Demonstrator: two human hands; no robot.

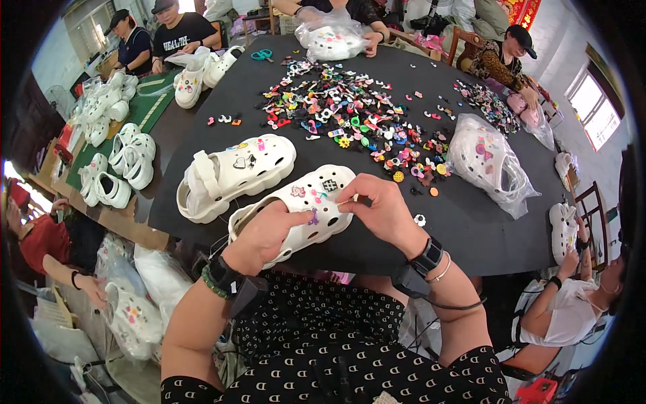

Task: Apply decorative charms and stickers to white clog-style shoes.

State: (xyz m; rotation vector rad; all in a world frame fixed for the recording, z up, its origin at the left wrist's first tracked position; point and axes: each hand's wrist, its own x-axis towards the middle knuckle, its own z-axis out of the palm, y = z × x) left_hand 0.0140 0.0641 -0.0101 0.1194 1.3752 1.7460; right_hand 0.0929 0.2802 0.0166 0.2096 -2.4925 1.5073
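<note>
A white clog with holes in its top lies in front of me at the table's near edge. Small charms sit on it, among them a black-and-white checked one and a purple one. My left hand has its fingers inside the shoe and its thumb pressed on the upper, gripping it. At the toe's right side my right hand pinches thumb and forefinger together against the surface; whatever is between them is too small to make out. Left of this shoe stands a second white clog with several charms on it.
A wide heap of colourful charms covers the black table beyond my hands. To the right lies a bagged white clog. Teal scissors rest at the far edge. More clogs stand at left; several people work around.
</note>
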